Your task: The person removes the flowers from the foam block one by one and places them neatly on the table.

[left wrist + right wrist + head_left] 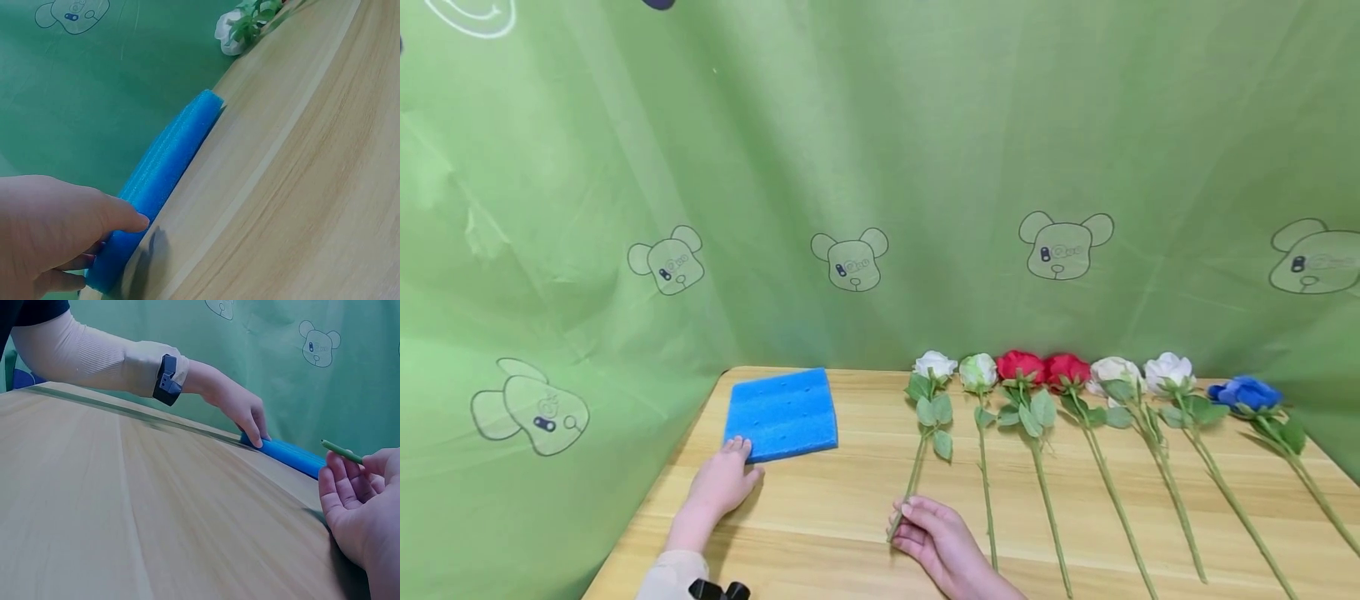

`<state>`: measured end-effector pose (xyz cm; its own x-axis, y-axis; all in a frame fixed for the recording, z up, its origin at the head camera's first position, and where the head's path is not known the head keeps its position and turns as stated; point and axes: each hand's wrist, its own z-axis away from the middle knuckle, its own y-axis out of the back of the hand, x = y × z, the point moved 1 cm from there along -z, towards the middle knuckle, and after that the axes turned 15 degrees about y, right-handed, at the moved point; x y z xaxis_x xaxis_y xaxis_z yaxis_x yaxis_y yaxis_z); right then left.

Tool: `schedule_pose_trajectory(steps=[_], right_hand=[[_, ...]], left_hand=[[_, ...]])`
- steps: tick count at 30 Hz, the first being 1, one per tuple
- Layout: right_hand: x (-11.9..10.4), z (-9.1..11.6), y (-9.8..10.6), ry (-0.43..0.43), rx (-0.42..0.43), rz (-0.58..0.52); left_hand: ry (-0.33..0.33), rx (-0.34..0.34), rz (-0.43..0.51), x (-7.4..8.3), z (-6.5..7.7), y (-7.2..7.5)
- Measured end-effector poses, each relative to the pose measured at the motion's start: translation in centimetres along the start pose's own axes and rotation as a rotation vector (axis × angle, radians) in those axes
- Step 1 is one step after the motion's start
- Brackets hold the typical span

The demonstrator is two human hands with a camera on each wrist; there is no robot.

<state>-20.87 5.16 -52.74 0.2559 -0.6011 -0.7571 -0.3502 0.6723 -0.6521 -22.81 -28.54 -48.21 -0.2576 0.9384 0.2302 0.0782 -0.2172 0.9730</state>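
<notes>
A blue foam block (782, 415) with small holes in its top lies at the back left of the table. My left hand (724, 479) grips its near left corner, the thumb (128, 215) against the near side and the other fingers at the left end. In the head view, my right hand (942, 537) pinches the lower stem of a white artificial rose (934, 365) between thumb and fingers. The right wrist view shows the cut end of that stem (340, 451) sticking out past the fingertips, above the table. The rose's bloom is at the table's back edge.
Right of the held rose, several artificial roses lie in a row: a greenish-white rose (978, 372), red roses (1021, 366), white roses (1168, 371) and a blue rose (1246, 393). A green curtain (880, 150) hangs behind the wooden table (835, 558).
</notes>
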Motion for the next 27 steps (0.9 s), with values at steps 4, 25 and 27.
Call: schedule_pose_trajectory(steps=[4, 25, 27], right_hand=[[-0.1, 0.4, 0.2, -0.005, 0.024, 0.041], [-0.3, 0.9, 0.3, 0.011, 0.105, 0.23], [-0.5, 1.0, 0.3, 0.013, 0.109, 0.23]], left_hand=[[0.002, 0.001, -0.004, 0.0, -0.1, -0.1], [-0.014, 0.011, -0.007, -0.8, -0.1, -1.1], [-0.018, 0.015, -0.006, -0.7, -0.3, -1.0]])
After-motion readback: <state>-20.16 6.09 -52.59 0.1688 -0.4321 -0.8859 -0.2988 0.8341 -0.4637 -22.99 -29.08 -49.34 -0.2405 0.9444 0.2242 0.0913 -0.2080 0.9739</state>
